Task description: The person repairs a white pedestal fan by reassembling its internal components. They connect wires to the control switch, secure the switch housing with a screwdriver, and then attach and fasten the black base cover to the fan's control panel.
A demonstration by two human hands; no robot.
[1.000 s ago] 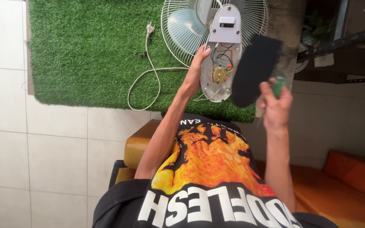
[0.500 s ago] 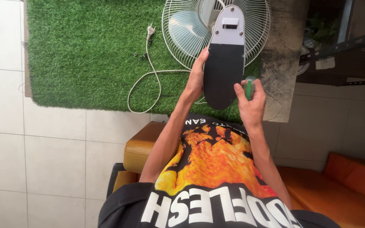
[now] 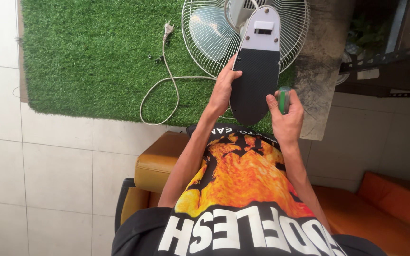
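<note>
While left hand [image 3: 224, 87] steadies cover [image 3: 255, 85], fan grille [image 3: 214, 33] behind.

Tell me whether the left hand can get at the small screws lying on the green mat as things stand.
Probably yes. The screws lie in the open on the green mat beside the cord, nothing covering them, but the left hand would first have to let go of the black cover.

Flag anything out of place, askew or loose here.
Small dark screws lie loose on the green artificial-grass mat beside the white fan's unplugged cord. The fan lies on its side.
</note>
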